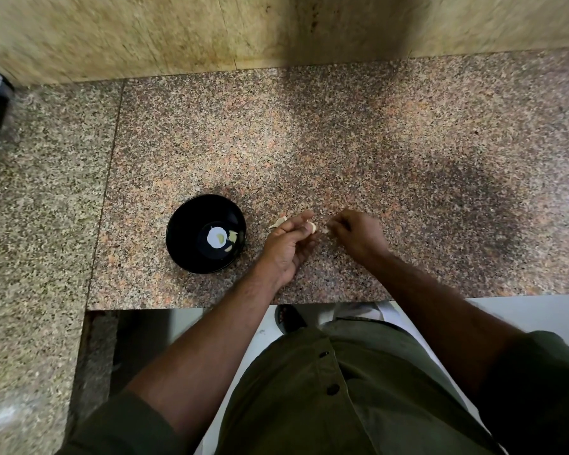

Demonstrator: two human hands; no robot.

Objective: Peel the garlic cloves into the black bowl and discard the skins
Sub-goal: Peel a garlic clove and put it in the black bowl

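A few peeled cloves lie in the black bowl, while the left hand pinches another clove beside it and the right hand, fingers curled, picks at skin.

Granite counter; black bowl; skins

Olive button-up shirt, rolled sleeves
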